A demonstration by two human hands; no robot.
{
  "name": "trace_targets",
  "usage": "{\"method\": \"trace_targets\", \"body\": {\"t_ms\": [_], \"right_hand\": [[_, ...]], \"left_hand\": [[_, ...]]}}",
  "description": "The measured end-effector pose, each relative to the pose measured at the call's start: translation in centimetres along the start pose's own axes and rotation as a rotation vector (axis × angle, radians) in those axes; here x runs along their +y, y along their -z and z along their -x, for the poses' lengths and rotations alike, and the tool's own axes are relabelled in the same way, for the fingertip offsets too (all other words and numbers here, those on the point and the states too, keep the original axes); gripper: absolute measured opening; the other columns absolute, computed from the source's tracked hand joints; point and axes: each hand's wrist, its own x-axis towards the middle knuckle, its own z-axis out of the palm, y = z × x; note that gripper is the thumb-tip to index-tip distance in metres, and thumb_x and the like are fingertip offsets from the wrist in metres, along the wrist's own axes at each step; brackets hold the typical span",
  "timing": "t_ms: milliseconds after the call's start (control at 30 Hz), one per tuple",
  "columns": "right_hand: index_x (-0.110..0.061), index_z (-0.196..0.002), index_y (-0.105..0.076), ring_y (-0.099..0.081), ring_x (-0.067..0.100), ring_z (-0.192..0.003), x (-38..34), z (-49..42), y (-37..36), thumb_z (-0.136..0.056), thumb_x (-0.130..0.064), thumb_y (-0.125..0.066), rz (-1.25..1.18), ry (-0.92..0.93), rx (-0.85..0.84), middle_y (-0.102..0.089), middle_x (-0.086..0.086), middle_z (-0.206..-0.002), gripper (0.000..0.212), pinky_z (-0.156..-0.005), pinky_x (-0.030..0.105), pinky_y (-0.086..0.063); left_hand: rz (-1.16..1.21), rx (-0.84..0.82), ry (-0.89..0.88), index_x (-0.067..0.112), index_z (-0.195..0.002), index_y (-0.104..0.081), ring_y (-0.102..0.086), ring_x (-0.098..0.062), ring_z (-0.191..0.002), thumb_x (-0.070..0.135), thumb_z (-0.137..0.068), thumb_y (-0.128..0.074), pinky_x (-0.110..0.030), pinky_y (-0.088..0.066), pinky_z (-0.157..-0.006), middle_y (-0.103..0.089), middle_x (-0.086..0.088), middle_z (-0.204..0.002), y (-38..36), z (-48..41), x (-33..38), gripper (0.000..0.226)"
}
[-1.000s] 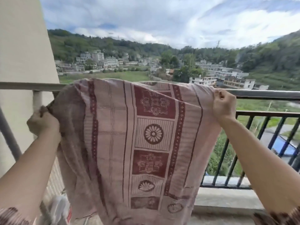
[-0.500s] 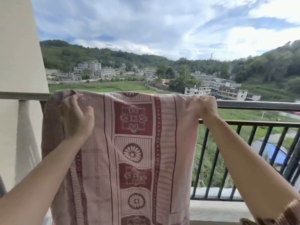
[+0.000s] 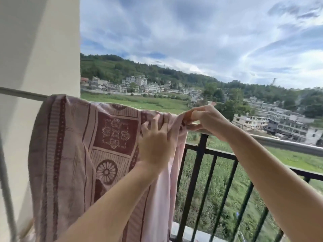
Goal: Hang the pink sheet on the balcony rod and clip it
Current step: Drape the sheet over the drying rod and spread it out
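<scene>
The pink sheet (image 3: 73, 145), patterned with dark red squares and flower motifs, hangs draped over the metal balcony rod (image 3: 288, 145). My left hand (image 3: 155, 144) lies against the sheet near its right edge, fingers spread and slightly bent on the cloth. My right hand (image 3: 204, 119) pinches the sheet's top right corner between thumb and fingers, right at the rod. No clip shows in view.
A cream pillar (image 3: 40, 49) stands at the left, with the rod running in front of it. A black railing (image 3: 206, 180) with vertical bars runs below the rod. Beyond lie green fields, village houses and wooded hills.
My left hand has crossed from the sheet's left top edge to its right side, close to my right hand. The view has swung right and tilted; the sheet now hangs lower left.
</scene>
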Motion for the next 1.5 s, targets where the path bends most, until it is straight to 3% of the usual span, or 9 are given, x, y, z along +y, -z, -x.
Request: {"method": "trace_targets", "body": {"t_ms": [233,400,500,667,900,1100,1200,1300,1500], "right_hand": [[-0.018,-0.120,-0.057,-0.055,0.007,-0.074,-0.6,-2.5,1.1,-0.082,-0.013,-0.069,0.383,0.179,-0.178,-0.062,-0.002,-0.092,0.040,-0.063,0.020,-0.048],[-0.030,-0.092,-0.072,-0.059,0.012,-0.079,-1.8,-5.6,-1.7,-0.087,-0.031,-0.065,0.457,0.174,-0.188,-0.069,-0.006,-0.091,0.009,-0.074,0.030,-0.050],[-0.025,-0.086,-0.063,-0.055,0.010,-0.050,-3.4,-7.8,-3.3,-0.094,-0.018,-0.057,0.341,0.152,-0.134,-0.062,0.001,-0.069,0.012,-0.046,0.022,-0.047],[-0.014,-0.112,-0.057,-0.069,0.030,-0.083,-7.3,-13.3,-8.0,-0.096,-0.011,-0.048,0.106,0.308,0.113,-0.070,0.018,-0.103,0.020,-0.072,0.041,-0.057],[-0.022,-0.135,-0.049,-0.058,0.027,-0.115,-10.8,-13.3,-13.2,-0.090,-0.002,-0.056,0.334,0.314,-0.466,-0.059,0.008,-0.129,0.049,-0.092,0.045,-0.052],[-0.010,-0.100,-0.066,-0.065,0.019,-0.097,-8.9,-12.1,-10.8,-0.082,0.015,-0.052,0.135,0.298,-0.399,-0.070,0.006,-0.100,0.034,-0.086,0.031,-0.055],[-0.012,-0.090,-0.068,-0.065,0.018,-0.093,-8.2,-11.4,-10.1,-0.081,0.016,-0.051,0.230,0.289,-0.345,-0.070,0.005,-0.094,0.034,-0.084,0.030,-0.056],[-0.016,-0.094,-0.070,-0.062,0.007,-0.087,-7.4,-10.8,-10.2,-0.082,0.008,-0.057,0.341,0.245,-0.407,-0.070,-0.002,-0.098,0.030,-0.081,0.026,-0.054],[-0.023,-0.094,-0.069,-0.063,-0.001,-0.087,-6.3,-10.1,-10.8,-0.080,0.011,-0.057,0.268,0.302,-0.345,-0.071,-0.010,-0.096,0.038,-0.086,0.026,-0.049]], "left_hand": [[0.607,-0.150,0.399,0.018,-0.119,-0.061,-0.059,-0.021,-0.101,0.034,-0.100,-0.037,-0.029,-0.044,-0.081,-0.065,-0.001,-0.107,5.1,-6.5,-4.7,0.034],[0.954,-0.083,0.540,0.018,-0.096,-0.064,-0.063,-0.013,-0.074,0.038,-0.099,-0.043,-0.018,-0.051,-0.064,-0.068,-0.002,-0.080,6.7,-9.2,-7.7,0.029],[1.115,-0.115,0.610,0.014,-0.078,-0.063,-0.056,-0.009,-0.040,0.037,-0.099,-0.042,-0.017,-0.046,-0.042,-0.061,0.002,-0.049,7.0,-9.8,-9.9,0.037],[0.843,-0.062,0.737,0.015,-0.076,-0.060,-0.049,-0.018,-0.056,0.048,-0.093,-0.049,-0.027,-0.037,-0.056,-0.051,-0.004,-0.065,7.5,-11.2,-15.4,0.039],[0.285,0.141,0.807,0.010,-0.108,-0.064,-0.059,-0.033,-0.106,0.039,-0.086,-0.060,-0.039,-0.047,-0.090,-0.065,-0.012,-0.114,8.9,-7.8,-26.9,0.036],[0.166,0.414,0.233,0.014,-0.091,-0.053,-0.052,-0.022,-0.087,0.023,-0.087,-0.057,-0.037,-0.046,-0.083,-0.053,-0.001,-0.089,9.7,-5.7,-20.4,0.010],[0.109,0.225,-0.137,0.019,-0.081,-0.046,-0.044,-0.009,-0.071,0.043,-0.087,-0.055,-0.022,-0.043,-0.069,-0.045,0.009,-0.078,9.1,-2.9,-14.5,0.027],[-0.188,-0.059,-0.089,0.015,-0.096,-0.043,-0.055,-0.018,-0.080,0.073,-0.080,-0.044,-0.026,-0.042,-0.060,-0.048,-0.003,-0.097,6.2,-1.8,-11.9,0.060],[-0.365,-0.147,0.033,0.012,-0.104,-0.062,-0.063,-0.030,-0.096,0.021,-0.096,-0.046,-0.036,-0.047,-0.069,-0.058,-0.007,-0.106,4.0,-3.4,-13.3,0.020]]}}
